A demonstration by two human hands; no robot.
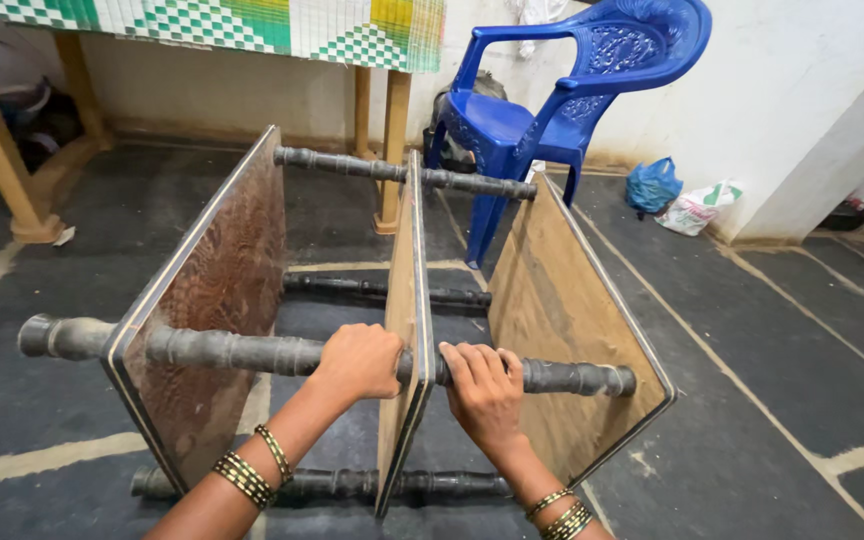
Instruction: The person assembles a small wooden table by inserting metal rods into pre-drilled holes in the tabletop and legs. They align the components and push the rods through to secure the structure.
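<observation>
We hold a shelf rack [352, 330] that lies on its side on the dark stone floor [772, 380]. It has three brown boards standing on edge, threaded on four dark turned poles. Our left hand [357, 362] is clenched around the near upper pole [242, 351], just left of the middle board [407, 330]. Our right hand [484, 385] grips the same pole just right of that board, fingers wrapped over the top. Both hands nearly touch the board's edge. Gold and green bangles sit on both wrists.

The left board [217, 300] shows a dark patterned face; the right board [572, 330] shows a plain pale face. The far upper pole [402, 172] runs through the boards' top corners, and the two lower poles lie close to the floor.

Just behind the rack stands a blue plastic chair [552, 110], close to the right board's far corner. Left of the chair, behind the rack, wooden table legs [392, 150] carry a green, white and yellow checked cloth [252, 25]. Right of the chair, well away from the rack, a blue bag [652, 185] and a white bag [697, 208] lie against the white wall [802, 100].
</observation>
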